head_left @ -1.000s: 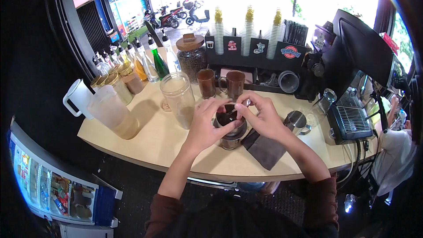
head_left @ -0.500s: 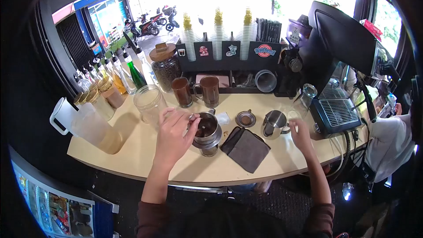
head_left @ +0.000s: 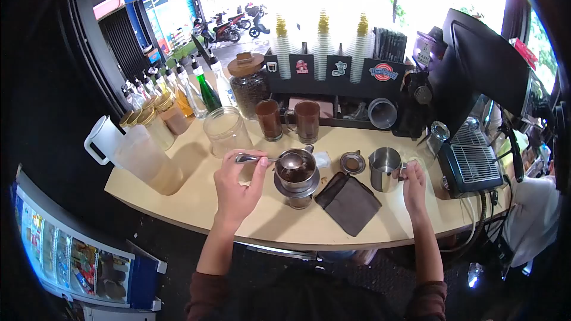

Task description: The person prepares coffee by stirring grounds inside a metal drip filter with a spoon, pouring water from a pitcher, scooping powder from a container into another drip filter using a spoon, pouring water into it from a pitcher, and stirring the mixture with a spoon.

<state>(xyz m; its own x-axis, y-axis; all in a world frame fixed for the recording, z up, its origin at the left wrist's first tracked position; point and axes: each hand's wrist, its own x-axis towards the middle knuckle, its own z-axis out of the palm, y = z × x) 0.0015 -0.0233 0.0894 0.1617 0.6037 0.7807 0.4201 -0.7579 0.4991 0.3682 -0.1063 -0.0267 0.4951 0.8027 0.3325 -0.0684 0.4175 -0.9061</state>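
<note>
My left hand [head_left: 239,181] grips a metal spoon [head_left: 290,161] by its handle, the bowl held over a metal drip filter [head_left: 295,182]. Dark coffee lies inside the filter, which sits on top of a glass [head_left: 300,201]. At the right, my right hand [head_left: 413,185] has its fingers closed round the handle of a steel milk pitcher [head_left: 385,170], which stands upright on the counter. Between the hands lie a folded dark cloth [head_left: 348,205] and a small round metal filter piece [head_left: 353,163]. A crumpled white paper [head_left: 322,159] rests beside the drip filter.
Two brown-filled glass mugs [head_left: 307,122] stand behind the filter, with an open glass jar [head_left: 228,134] to their left. A plastic pitcher [head_left: 148,160] is at the left edge of the counter [head_left: 205,214]. An espresso machine [head_left: 473,163] stands at the right, near another person's sleeve [head_left: 526,217].
My left hand has raised the spoon so its bowl shows above the filter. My right hand has closed on the pitcher's handle. The whole view has shifted slightly.
</note>
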